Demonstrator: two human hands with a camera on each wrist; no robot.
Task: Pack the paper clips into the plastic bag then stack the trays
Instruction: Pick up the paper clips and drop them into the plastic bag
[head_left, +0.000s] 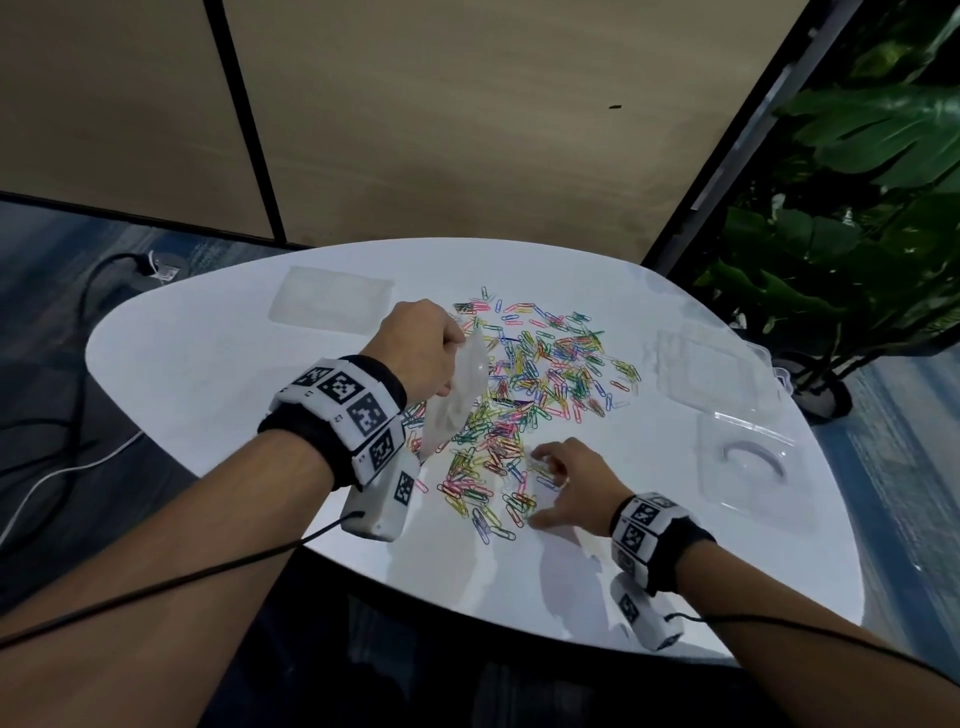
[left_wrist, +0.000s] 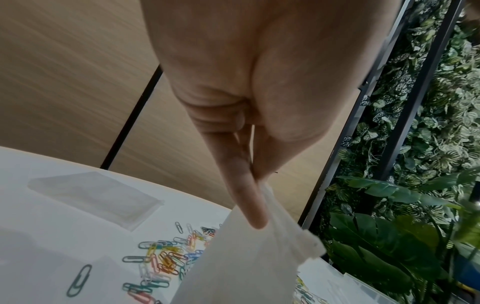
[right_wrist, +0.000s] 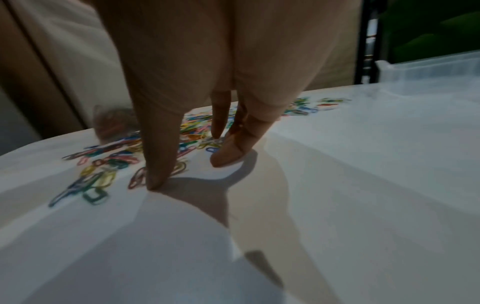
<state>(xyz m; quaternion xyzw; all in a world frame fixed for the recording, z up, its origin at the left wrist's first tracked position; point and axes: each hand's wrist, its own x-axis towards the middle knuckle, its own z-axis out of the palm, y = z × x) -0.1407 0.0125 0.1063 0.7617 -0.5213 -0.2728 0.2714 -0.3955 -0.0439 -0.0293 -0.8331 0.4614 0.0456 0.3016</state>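
Observation:
Several coloured paper clips (head_left: 540, 379) lie scattered in a wide pile on the white table (head_left: 208, 374). My left hand (head_left: 421, 353) is raised over the pile's left side and pinches the top edge of a frosted plastic bag (head_left: 457, 400), which hangs down. The left wrist view shows the left hand (left_wrist: 255, 185) with thumb and fingers pinched on the bag (left_wrist: 249, 263) above the clips (left_wrist: 166, 261). My right hand (head_left: 561, 483) rests on the table at the pile's near edge. The right hand (right_wrist: 189, 170) has its thumb and fingertips set apart on the table among the clips (right_wrist: 103, 162).
A frosted tray (head_left: 330, 304) lies at the back left of the table. Two clear trays lie on the right, one further back (head_left: 701, 364) and one nearer (head_left: 748, 467). A leafy plant (head_left: 857, 208) stands past the table's right edge. Cables lie on the floor (head_left: 78, 441) to the left.

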